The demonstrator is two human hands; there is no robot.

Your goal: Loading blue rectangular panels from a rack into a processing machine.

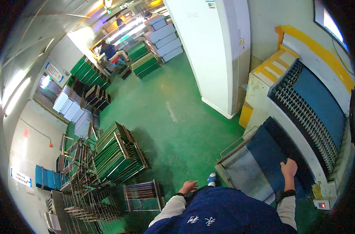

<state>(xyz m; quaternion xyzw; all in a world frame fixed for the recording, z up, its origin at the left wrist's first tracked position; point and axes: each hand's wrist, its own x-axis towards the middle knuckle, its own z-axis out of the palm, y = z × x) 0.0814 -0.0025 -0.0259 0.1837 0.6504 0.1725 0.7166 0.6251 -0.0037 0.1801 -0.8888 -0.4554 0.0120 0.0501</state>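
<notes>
My right hand (289, 168), its fingers curled in, is over the dark blue surface (265, 144) at the front of a machine with a curved bed of rollers (302, 124). Whether the hand grips anything there is hidden. Beside the blue surface lies a pale grey metal plate (243, 171) with a toothed edge. My left hand (189, 187) hangs in front of my body, fingers loosely stretched out and apart from any object. A small rack with thin rods (143, 196) stands on the floor to its left.
Racks of green panels (113, 154) and bare wire racks (84, 195) crowd the left. A tall white cabinet unit (208, 50) stands ahead, beside the machine's yellow-taped casing (274, 66). Farther back, a person (109, 50) sits near stacked grey bins (165, 41). The floor (173, 105) is green.
</notes>
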